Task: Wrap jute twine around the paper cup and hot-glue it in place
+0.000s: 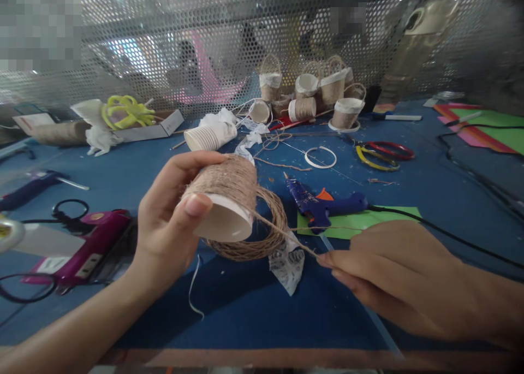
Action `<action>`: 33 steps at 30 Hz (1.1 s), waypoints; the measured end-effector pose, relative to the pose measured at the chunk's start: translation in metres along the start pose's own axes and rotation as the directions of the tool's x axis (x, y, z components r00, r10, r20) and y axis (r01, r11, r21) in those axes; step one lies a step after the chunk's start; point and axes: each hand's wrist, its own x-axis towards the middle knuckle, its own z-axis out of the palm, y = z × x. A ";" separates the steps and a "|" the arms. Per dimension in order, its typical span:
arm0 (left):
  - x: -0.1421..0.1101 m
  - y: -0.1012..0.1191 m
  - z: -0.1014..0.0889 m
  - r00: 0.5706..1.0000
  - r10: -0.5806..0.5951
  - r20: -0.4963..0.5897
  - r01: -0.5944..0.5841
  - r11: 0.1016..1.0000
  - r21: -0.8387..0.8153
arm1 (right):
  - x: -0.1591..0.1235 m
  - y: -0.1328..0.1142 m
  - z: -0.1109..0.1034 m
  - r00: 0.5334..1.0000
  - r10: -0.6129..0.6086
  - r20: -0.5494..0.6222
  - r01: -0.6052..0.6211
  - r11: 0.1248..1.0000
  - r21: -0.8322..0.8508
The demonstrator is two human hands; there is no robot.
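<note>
My left hand (167,226) grips a white paper cup (223,221) lying sideways, most of it wound in brown jute twine (229,180); the thumb presses on its bare white rim end. A taut strand of twine (282,233) runs from the cup to my right hand (393,275), whose fingertips pinch it. Behind the cup lies a loose coil of the same twine (266,237) on the blue table (254,308), beside a crumpled printed paper scrap (289,265).
A blue glue gun (323,202) rests on green paper (364,221) with its black cord running right. Scissors (382,154), a white ring (320,157), stacked paper cups (207,136) and several finished twine baskets (323,93) sit further back. A magenta device (82,248) lies left. Perforated metal screen behind.
</note>
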 end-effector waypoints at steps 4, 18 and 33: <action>0.002 0.000 0.001 1.000 -0.024 0.006 0.024 0.999 -0.036 | 0.000 -0.001 -0.003 1.000 0.001 -0.001 -0.001 1.000 -0.009; 0.000 0.000 -0.001 0.991 -0.135 0.009 0.135 0.982 -0.128 | -0.002 0.003 -0.001 0.999 -0.043 0.027 0.043 0.999 0.005; 0.011 -0.004 0.000 0.940 -0.319 -0.120 0.272 0.915 -0.299 | 0.001 0.001 -0.002 1.000 -0.003 -0.012 0.004 0.999 0.052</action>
